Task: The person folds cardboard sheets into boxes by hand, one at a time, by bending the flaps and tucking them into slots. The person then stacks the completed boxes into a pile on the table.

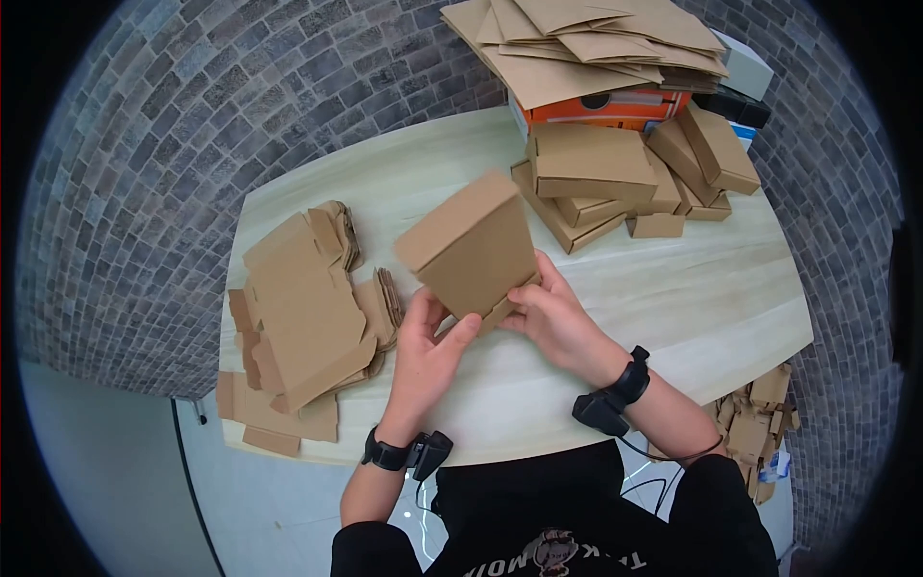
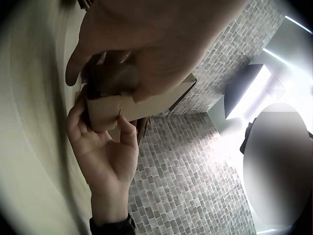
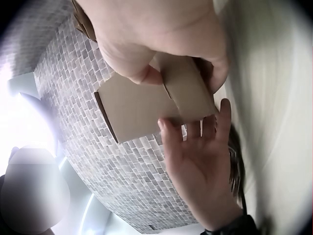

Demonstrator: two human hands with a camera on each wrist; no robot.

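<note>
A plain kraft-brown cardboard box (image 1: 471,248), without print, is seen at the centre of the frame. The same unmarked brown is shown by the flat box blanks (image 1: 303,313) at the left, by the folded boxes (image 1: 615,178) at the upper right and by the stack of sheets (image 1: 586,43) at the top. An orange carton (image 1: 615,108) with a dark mark is seen under those sheets. The bench (image 1: 692,298) is coloured a pale cream with faint wood grain. The floor (image 1: 154,163) is patterned in small grey bricks. Black wristbands (image 1: 630,377) and a black shirt (image 1: 558,519) with a pale print are shown at the bottom.
</note>
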